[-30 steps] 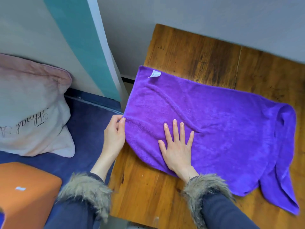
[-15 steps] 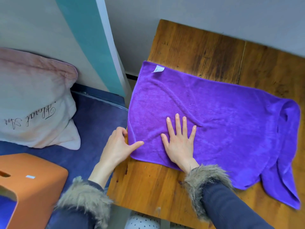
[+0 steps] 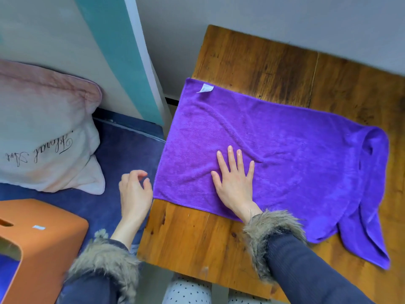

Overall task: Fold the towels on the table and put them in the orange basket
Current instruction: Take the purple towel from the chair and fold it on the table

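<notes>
— Towel (image 3: 285, 163) first: where does it lie, and why that way?

— Head view, the only one. It is spread purple and mostly flat across the table (image 3: 252, 58), its left edge at the table's left edge or just past it, a white tag (image 3: 205, 88) near the far-left corner. The right end is bunched and rolled over itself, with a tail trailing toward the near edge. I'd judge the flat part is being smoothed so a fold will come out square.

— And the right hand (image 3: 235, 183)?

— Pressed palm-down on the towel's near-left part, fingers straight and spread, gripping nothing. That looks like an anchor, keeping the cloth from sliding off the smooth wood while the other side is worked.

— The left hand (image 3: 134, 194)?

— Off the table, just beside the towel's near-left corner, fingers loosely curled with nothing in them. I can't tell whether it touches the edge. It seems poised to take that corner.

— The basket (image 3: 43, 244)?

— Orange, low on the left, well apart from the towel, on a blue seat (image 3: 122, 150) near a pillow (image 3: 43, 128). Nothing folded yet; the bunched right end needs straightening before any fold.
</notes>
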Action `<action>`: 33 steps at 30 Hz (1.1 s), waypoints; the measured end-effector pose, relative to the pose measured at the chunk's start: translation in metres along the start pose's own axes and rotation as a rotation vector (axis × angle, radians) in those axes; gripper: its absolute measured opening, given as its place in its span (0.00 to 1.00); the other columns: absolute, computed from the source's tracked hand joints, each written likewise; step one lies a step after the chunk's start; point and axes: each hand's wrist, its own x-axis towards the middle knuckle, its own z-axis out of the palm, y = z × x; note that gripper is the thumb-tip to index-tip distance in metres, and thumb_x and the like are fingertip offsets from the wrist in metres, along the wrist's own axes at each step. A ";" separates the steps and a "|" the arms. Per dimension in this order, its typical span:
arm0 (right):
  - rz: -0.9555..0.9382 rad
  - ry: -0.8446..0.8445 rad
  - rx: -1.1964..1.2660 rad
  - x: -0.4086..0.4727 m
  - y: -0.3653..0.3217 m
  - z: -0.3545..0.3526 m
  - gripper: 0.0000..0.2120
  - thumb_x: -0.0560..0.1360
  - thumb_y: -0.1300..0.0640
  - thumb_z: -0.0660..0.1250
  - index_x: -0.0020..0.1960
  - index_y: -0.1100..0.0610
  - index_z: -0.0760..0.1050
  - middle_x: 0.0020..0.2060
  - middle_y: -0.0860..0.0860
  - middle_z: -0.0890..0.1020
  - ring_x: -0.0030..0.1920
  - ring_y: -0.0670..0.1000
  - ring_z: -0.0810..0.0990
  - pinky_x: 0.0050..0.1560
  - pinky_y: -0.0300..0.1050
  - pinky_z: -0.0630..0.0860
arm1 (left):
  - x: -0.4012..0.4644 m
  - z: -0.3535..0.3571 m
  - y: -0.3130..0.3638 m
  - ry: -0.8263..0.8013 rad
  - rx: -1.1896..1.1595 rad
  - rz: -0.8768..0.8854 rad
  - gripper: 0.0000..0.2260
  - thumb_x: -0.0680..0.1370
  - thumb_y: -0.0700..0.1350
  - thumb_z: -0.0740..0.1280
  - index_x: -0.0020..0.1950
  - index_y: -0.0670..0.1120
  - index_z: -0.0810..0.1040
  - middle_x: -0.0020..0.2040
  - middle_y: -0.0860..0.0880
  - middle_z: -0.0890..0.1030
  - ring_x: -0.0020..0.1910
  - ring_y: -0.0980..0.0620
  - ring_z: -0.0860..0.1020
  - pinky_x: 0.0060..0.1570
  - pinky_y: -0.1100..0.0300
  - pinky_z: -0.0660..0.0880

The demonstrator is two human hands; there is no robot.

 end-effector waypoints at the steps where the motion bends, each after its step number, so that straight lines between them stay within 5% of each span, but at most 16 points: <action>1: -0.011 -0.002 0.025 -0.002 0.003 -0.003 0.28 0.80 0.44 0.51 0.77 0.47 0.46 0.77 0.49 0.44 0.76 0.52 0.41 0.72 0.61 0.39 | -0.004 0.003 0.007 0.026 0.038 0.067 0.09 0.76 0.36 0.62 0.55 0.40 0.75 0.54 0.40 0.74 0.55 0.39 0.71 0.55 0.51 0.66; 5: -0.024 0.023 0.086 -0.020 0.027 -0.013 0.26 0.80 0.49 0.53 0.76 0.50 0.51 0.77 0.50 0.47 0.77 0.51 0.43 0.73 0.58 0.39 | -0.036 0.029 0.055 0.046 0.122 0.364 0.11 0.74 0.33 0.64 0.56 0.38 0.76 0.58 0.38 0.74 0.60 0.37 0.69 0.59 0.45 0.68; 9: 0.042 0.152 0.152 -0.041 0.082 -0.025 0.24 0.79 0.55 0.57 0.74 0.55 0.61 0.76 0.53 0.57 0.76 0.53 0.52 0.73 0.60 0.45 | -0.075 0.078 0.100 -0.151 0.174 0.546 0.17 0.75 0.36 0.64 0.64 0.40 0.74 0.70 0.39 0.67 0.73 0.38 0.59 0.69 0.45 0.62; 17: 0.382 0.419 0.242 -0.106 0.237 -0.035 0.22 0.75 0.62 0.63 0.69 0.62 0.68 0.70 0.58 0.68 0.72 0.59 0.64 0.70 0.63 0.57 | -0.154 0.184 0.174 -0.432 0.423 0.896 0.25 0.78 0.46 0.59 0.75 0.51 0.59 0.78 0.44 0.49 0.76 0.39 0.45 0.72 0.43 0.53; 24: 0.563 0.227 0.209 -0.154 0.309 -0.015 0.32 0.69 0.48 0.73 0.67 0.61 0.69 0.60 0.57 0.75 0.57 0.60 0.74 0.52 0.56 0.71 | -0.184 0.236 0.203 -0.504 0.686 0.874 0.31 0.78 0.57 0.57 0.77 0.57 0.45 0.77 0.50 0.38 0.75 0.44 0.37 0.66 0.30 0.44; 29: 0.498 0.351 0.318 -0.142 0.334 -0.017 0.12 0.71 0.60 0.69 0.54 0.61 0.77 0.47 0.59 0.78 0.49 0.62 0.76 0.46 0.55 0.72 | -0.183 0.236 0.209 -0.502 0.714 0.840 0.33 0.77 0.58 0.61 0.76 0.59 0.45 0.77 0.52 0.39 0.76 0.46 0.38 0.66 0.30 0.48; 33: 0.636 0.409 0.593 -0.140 0.373 -0.026 0.09 0.74 0.59 0.66 0.53 0.57 0.79 0.47 0.56 0.79 0.49 0.60 0.77 0.46 0.49 0.71 | -0.183 0.232 0.213 -0.512 0.760 0.828 0.34 0.77 0.56 0.63 0.76 0.59 0.46 0.77 0.53 0.39 0.76 0.47 0.39 0.67 0.31 0.50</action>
